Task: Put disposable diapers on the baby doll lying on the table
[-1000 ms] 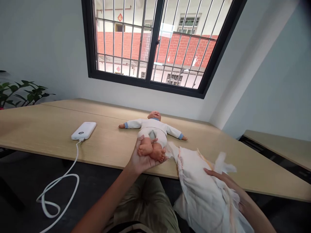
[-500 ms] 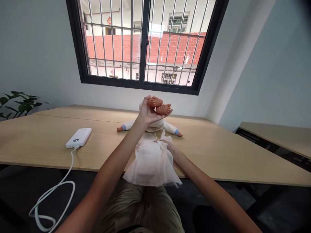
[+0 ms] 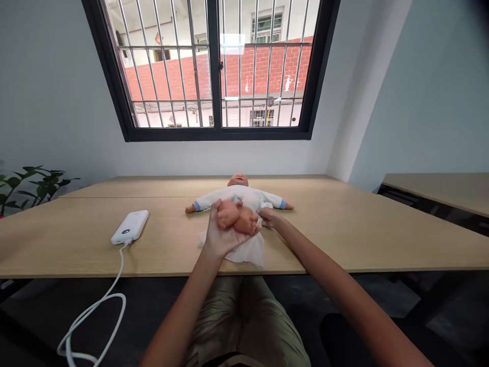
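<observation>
A baby doll [image 3: 244, 196] in a white top with blue cuffs lies on its back on the wooden table [image 3: 344, 239], head toward the window. My left hand [image 3: 219, 237] is closed round both of the doll's feet [image 3: 237, 218] and holds them just above the table. A white diaper [image 3: 250, 250] is spread under the doll's bottom and reaches the table's front edge. My right hand [image 3: 270, 216] rests at the doll's right hip, touching the diaper's edge; its fingers are mostly hidden behind the doll's legs.
A white power bank [image 3: 130, 227] lies on the table to the left, its white cable [image 3: 95, 311] looping down off the front edge. A green plant [image 3: 26, 186] stands at the far left. A second table [image 3: 439, 188] is at the right. A barred window [image 3: 214, 66] faces me.
My left hand lifted the doll's legs high, then lowered them again. My right hand brought the diaper from the right and slid it under the doll's bottom.
</observation>
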The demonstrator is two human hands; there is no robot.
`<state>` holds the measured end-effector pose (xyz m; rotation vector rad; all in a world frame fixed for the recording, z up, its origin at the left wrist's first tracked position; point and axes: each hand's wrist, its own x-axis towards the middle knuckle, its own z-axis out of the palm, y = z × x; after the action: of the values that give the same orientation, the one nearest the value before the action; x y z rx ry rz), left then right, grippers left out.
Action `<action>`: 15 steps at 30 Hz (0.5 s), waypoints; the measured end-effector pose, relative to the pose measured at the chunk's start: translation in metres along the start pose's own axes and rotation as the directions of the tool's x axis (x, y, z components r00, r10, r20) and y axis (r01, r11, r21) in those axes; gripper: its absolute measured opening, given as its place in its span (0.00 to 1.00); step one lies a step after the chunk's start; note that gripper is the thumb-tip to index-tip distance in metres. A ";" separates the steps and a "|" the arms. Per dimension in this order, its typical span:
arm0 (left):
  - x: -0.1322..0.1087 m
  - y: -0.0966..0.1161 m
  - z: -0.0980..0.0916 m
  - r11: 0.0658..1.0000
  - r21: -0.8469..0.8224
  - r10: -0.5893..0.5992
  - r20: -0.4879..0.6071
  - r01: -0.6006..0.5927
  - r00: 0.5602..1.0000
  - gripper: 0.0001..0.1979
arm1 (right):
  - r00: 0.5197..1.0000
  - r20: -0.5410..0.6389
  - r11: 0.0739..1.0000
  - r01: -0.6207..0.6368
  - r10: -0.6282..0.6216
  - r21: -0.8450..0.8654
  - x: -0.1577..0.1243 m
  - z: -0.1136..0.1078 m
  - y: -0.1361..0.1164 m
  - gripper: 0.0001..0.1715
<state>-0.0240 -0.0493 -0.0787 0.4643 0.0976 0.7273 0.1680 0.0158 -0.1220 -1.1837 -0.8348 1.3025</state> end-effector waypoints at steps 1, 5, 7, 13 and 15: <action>-0.007 -0.008 -0.013 1.000 -0.002 -0.028 -0.003 0.028 1.000 0.25 | 1.000 -0.020 0.997 -0.001 -0.001 -0.081 0.001 -0.008 -0.002 0.04; -0.027 -0.034 -0.050 0.996 -0.062 -0.069 0.005 0.069 0.998 0.30 | 0.981 -0.152 0.906 0.045 -0.119 -0.420 -0.004 -0.032 -0.013 0.06; -0.034 -0.043 -0.057 0.993 -0.103 -0.063 0.023 0.065 0.998 0.33 | 0.896 -0.217 0.795 0.205 -0.387 -0.571 -0.016 -0.031 -0.017 0.11; -0.069 -0.053 -0.053 0.982 -0.158 -0.103 0.014 0.104 0.995 0.43 | 0.600 0.545 0.206 0.760 -0.585 -0.616 -0.072 0.013 -0.016 0.19; -0.081 -0.050 -0.055 0.980 -0.161 -0.122 -0.030 0.116 0.992 0.44 | 0.587 0.692 0.164 0.799 -0.420 -0.579 -0.083 0.023 -0.012 0.22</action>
<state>-0.0664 -0.1150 -0.1556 0.2885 0.1029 0.6213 0.1378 -0.0597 -0.0923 -1.0477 -2.2320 0.2511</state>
